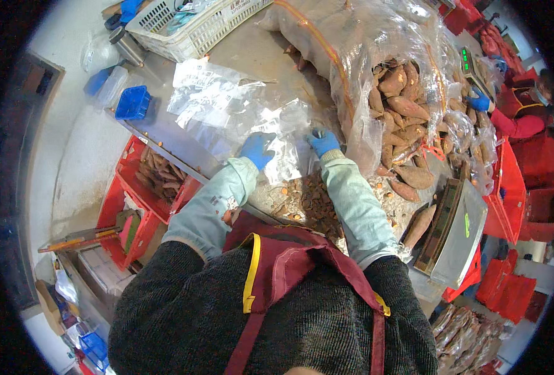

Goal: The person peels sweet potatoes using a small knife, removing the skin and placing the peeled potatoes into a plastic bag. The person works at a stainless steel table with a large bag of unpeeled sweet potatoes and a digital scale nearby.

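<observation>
Clear printed plastic bags lie spread over the metal table in front of me. My left hand, in a blue glove, rests on the left side of a bag near the table's front. Across from it my right hand, also gloved in blue, is at the right side of the same plastic, its fingers bent. Whether either hand grips the film cannot be told. To the right, a large translucent sack lies open with a heap of sweet potatoes showing. Dark soil crumbs and small cut ends lie just before my apron.
A blue basket and a steel flask stand at the left, a white crate at the back. Red crates sit below the left edge. A scale stands at right; beyond it a co-worker's gloved hand touches another scale.
</observation>
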